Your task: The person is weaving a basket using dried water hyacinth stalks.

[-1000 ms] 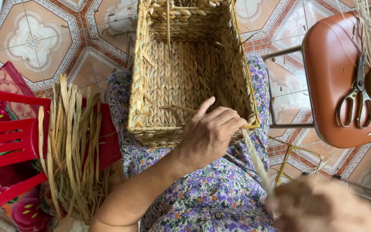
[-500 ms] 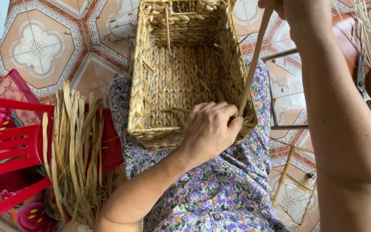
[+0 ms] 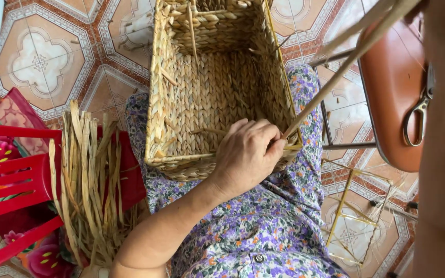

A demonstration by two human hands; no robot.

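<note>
Seen from the head camera, a woven basket (image 3: pixel 217 82) rests on the person's lap, its open mouth up and its near rim toward the body; everything else is placed from it. The left hand (image 3: pixel 248 154) lies curled over the basket's near right corner, its fingers closed against the rim where a long dried strand (image 3: pixel 336 67) enters the weave. That strand runs taut from the corner up and to the right, out past the top edge of the picture. It looks light, flat and fibrous, bendable yet likely to crease or split if folded hard, so a pinch close to the weave would seem the safest hold; the basket itself looks light but fairly stiff, best steadied at its rim. The right hand is cut off: only a forearm fills the right edge, so whether it grips the strand's far end cannot be told. Left of the basket a bundle of dried strands (image 3: pixel 91 180) leans on a red plastic chair (image 3: pixel 16 180). Right of the basket stands an orange stool (image 3: pixel 392 98) with scissors (image 3: pixel 418 113) on it, partly hidden behind the forearm. Below the basket the floral dress (image 3: pixel 253 226) covers the lap, over a patterned tile floor (image 3: pixel 42 62).
</note>
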